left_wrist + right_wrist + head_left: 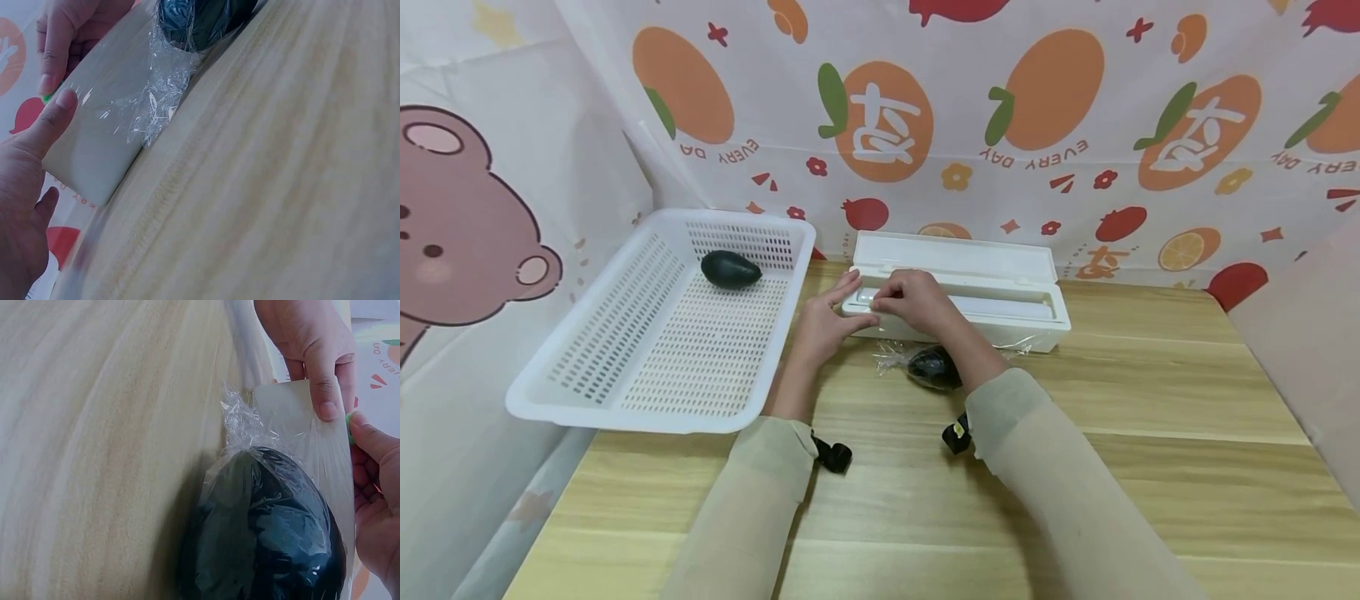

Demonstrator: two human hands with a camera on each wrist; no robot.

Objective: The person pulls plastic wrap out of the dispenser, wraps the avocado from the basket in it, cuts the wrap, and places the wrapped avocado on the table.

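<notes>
A white cling film dispenser box point(1015, 335) lies across the table with its lid point(955, 257) raised and a film roll point(1000, 307) inside. At its left end my left hand point(822, 327) grips the box, thumb on the front edge and fingers over the back. My right hand point(917, 300) pinches a small green slide cutter point(350, 429) on the front rim, close to the left thumb. In front of the box lies a dark avocado point(262, 531) wrapped in clear cling film point(159, 94), with crumpled film at its end. The right forearm partly covers it in the head view.
To the left stands a white perforated basket point(767, 367) holding another dark avocado point(730, 270), unwrapped. A fruit-printed cloth point(962, 150) hangs behind the wooden table point(1165, 375). Black wrist cameras point(833, 457) sit under both sleeves.
</notes>
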